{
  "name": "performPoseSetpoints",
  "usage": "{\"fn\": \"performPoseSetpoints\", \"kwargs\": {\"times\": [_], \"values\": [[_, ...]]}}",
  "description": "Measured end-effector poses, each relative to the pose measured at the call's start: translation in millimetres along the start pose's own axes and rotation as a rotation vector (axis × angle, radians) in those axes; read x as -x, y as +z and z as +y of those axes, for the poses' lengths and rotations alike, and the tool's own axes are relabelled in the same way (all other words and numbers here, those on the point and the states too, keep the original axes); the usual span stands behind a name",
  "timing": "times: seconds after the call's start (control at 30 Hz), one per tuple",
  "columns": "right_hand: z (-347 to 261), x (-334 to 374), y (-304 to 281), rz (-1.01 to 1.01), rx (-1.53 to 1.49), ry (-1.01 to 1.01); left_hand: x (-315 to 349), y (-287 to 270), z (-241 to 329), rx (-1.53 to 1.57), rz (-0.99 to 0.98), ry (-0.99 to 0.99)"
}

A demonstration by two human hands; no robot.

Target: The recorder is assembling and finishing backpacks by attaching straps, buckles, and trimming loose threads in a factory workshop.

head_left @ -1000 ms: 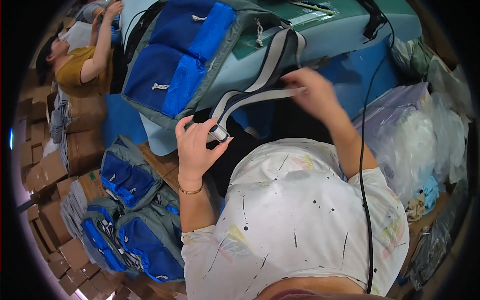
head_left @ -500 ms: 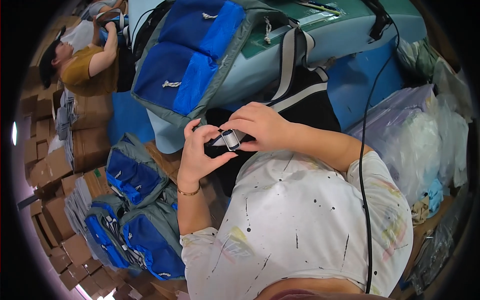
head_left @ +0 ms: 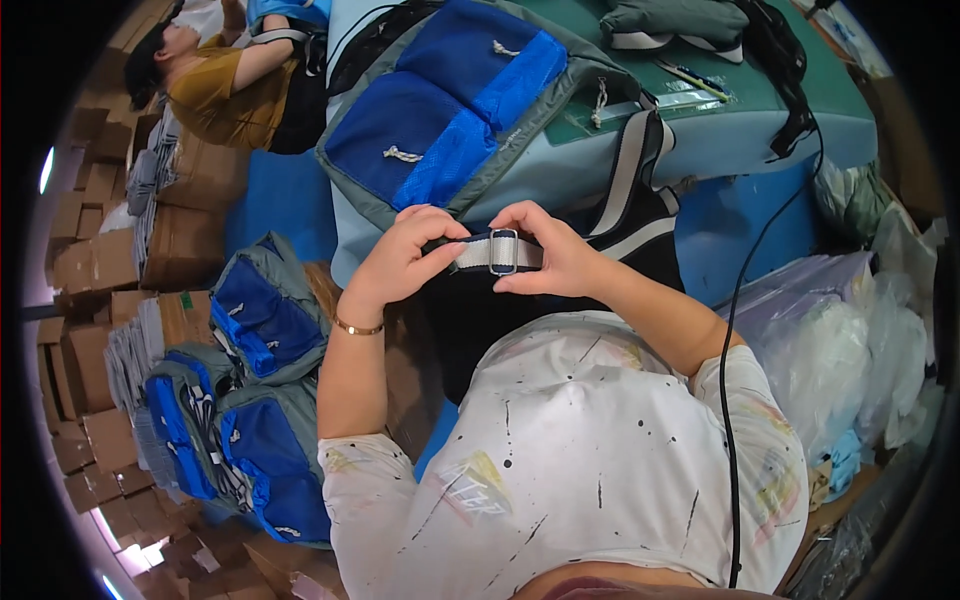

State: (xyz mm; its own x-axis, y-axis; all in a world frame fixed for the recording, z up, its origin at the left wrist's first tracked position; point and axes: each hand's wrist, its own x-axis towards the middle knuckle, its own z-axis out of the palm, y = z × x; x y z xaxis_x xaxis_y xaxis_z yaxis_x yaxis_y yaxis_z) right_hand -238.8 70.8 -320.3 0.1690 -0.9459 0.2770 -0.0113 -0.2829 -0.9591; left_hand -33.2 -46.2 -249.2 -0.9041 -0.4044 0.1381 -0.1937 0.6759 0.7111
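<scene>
A white strap with dark edges [head_left: 474, 256] is stretched between my hands in front of my body, threaded through a metal slide buckle [head_left: 503, 251]. My left hand [head_left: 410, 255] pinches the strap to the left of the buckle. On the other side, my right hand [head_left: 555, 252] grips the strap and the buckle's edge between thumb and fingers. The same kind of strap [head_left: 630, 165] hangs in a loop from a blue and grey bag [head_left: 440, 115], which lies on the table just beyond my hands.
A green-topped table [head_left: 835, 105] carries a folded grey piece [head_left: 675, 22] and a pen [head_left: 695, 80]. Several similar bags [head_left: 265, 310] are piled at left, near stacked cardboard boxes [head_left: 95, 255]. A co-worker [head_left: 235, 85] is at far left. Plastic bags [head_left: 825, 350] lie right; a black cable [head_left: 735, 300] hangs down.
My hands have drawn apart, and the strap, bunched at the buckle before, is now pulled straight between them. The buckle has turned to face up. The whole view has shifted a little.
</scene>
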Motion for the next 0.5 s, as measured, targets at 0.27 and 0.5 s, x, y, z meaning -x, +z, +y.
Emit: {"fn": "performPoseSetpoints", "kwargs": {"times": [0.27,0.5], "values": [[-2,-12,-8,0.065,0.206,-0.315,-14,-11,-15,0.239,-0.174,-0.147],[9,-17,0,0.159,0.199,-0.308,-18,-6,-20,0.545,-0.240,-0.216]]}}
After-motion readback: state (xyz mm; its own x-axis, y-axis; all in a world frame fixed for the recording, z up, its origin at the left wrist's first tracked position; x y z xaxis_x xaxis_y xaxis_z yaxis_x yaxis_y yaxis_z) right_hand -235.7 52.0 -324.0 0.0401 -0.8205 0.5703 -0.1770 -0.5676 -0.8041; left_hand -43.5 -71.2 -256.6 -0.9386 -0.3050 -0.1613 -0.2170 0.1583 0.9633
